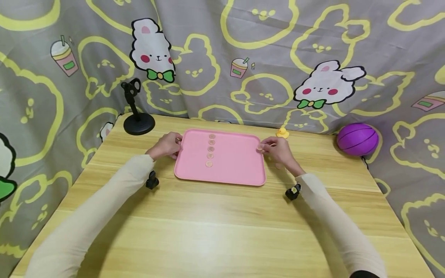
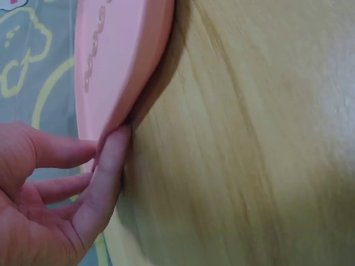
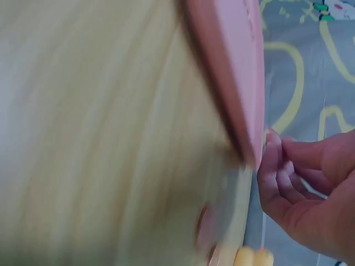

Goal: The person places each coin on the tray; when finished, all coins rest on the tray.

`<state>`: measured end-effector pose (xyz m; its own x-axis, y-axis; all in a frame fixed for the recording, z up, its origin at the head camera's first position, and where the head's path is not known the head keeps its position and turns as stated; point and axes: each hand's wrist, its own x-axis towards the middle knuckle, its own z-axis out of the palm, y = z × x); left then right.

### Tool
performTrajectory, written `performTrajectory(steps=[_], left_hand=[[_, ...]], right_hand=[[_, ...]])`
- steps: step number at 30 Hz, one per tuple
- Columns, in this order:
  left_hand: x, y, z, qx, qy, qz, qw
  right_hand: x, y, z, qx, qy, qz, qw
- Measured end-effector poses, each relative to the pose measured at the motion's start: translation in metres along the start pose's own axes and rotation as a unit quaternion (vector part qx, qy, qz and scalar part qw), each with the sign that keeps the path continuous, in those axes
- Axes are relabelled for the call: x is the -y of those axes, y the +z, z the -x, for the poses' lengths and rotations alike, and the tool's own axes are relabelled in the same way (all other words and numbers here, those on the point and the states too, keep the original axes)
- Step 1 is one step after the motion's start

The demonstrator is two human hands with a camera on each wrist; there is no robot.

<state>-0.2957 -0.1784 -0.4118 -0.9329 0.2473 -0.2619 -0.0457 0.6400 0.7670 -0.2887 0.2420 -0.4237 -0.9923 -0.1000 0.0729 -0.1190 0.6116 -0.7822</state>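
A pink tray [image 1: 236,162] lies on the wooden table, with several coins [image 1: 210,156] in a column towards its left side. At the tray's left edge, my left hand [image 1: 167,145] pinches the rim; in the left wrist view the thumb and fingers [image 2: 111,155] meet on either side of it. Over the tray's right rim, my right hand [image 1: 279,150] pinches a small round coin [image 1: 260,147] between thumb and fingertips. Beneath that hand, more coins [image 3: 206,226] lie on the table beside the tray, partly hidden in the head view.
A black stand [image 1: 139,123] is at the back left. Behind my right hand sits a yellow toy duck [image 1: 282,133]. A purple ball [image 1: 357,139] rests at the back right. Patterned grey curtain [image 1: 208,58] hangs behind the table. Black wrist mounts [image 1: 152,180] sit under both forearms.
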Motion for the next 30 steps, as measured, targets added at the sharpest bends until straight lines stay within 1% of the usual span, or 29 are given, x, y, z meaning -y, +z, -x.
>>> performTrajectory(steps=[1,3,5,7,8,10,12,13,18,21,25,30], left_hand=[[0.0,-0.001,0.0,-0.002,0.0,0.003,1.0],[0.001,-0.003,0.001,-0.007,0.002,0.013,0.9999],[0.002,-0.005,0.001,-0.013,0.003,0.028,0.9995],[0.002,-0.006,0.0,-0.018,0.001,0.038,0.9991],[0.002,-0.006,-0.001,-0.017,0.0,0.043,0.9989],[0.003,-0.005,-0.003,-0.017,-0.006,0.046,0.9988],[0.002,-0.003,-0.004,-0.019,-0.012,0.038,0.999],[0.002,-0.002,-0.004,-0.02,-0.014,0.035,0.9991],[0.002,-0.001,-0.004,-0.021,-0.019,0.025,0.9993],[0.001,-0.001,-0.004,-0.019,-0.021,0.025,0.9993],[0.0,0.0,-0.007,-0.017,-0.025,0.016,0.9994],[-0.002,0.001,-0.01,-0.014,-0.025,0.007,0.9996]], right_hand=[[0.004,0.004,-0.002,0.002,0.006,-0.012,1.0],[0.011,0.011,-0.007,0.016,0.022,-0.059,0.998],[0.019,0.017,-0.013,0.04,0.054,-0.119,0.991],[0.025,0.023,-0.019,0.062,0.09,-0.186,0.976],[0.028,0.027,-0.022,0.071,0.109,-0.222,0.966],[0.034,0.035,-0.028,0.081,0.139,-0.27,0.949],[0.039,0.046,-0.034,0.094,0.15,-0.294,0.939],[0.041,0.051,-0.036,0.098,0.152,-0.297,0.938],[0.053,0.077,-0.05,0.121,0.151,-0.293,0.936],[0.06,0.09,-0.058,0.119,0.158,-0.291,0.936],[0.065,0.104,-0.066,0.083,0.164,-0.286,0.941],[0.072,0.112,-0.069,0.04,0.156,-0.254,0.954]])
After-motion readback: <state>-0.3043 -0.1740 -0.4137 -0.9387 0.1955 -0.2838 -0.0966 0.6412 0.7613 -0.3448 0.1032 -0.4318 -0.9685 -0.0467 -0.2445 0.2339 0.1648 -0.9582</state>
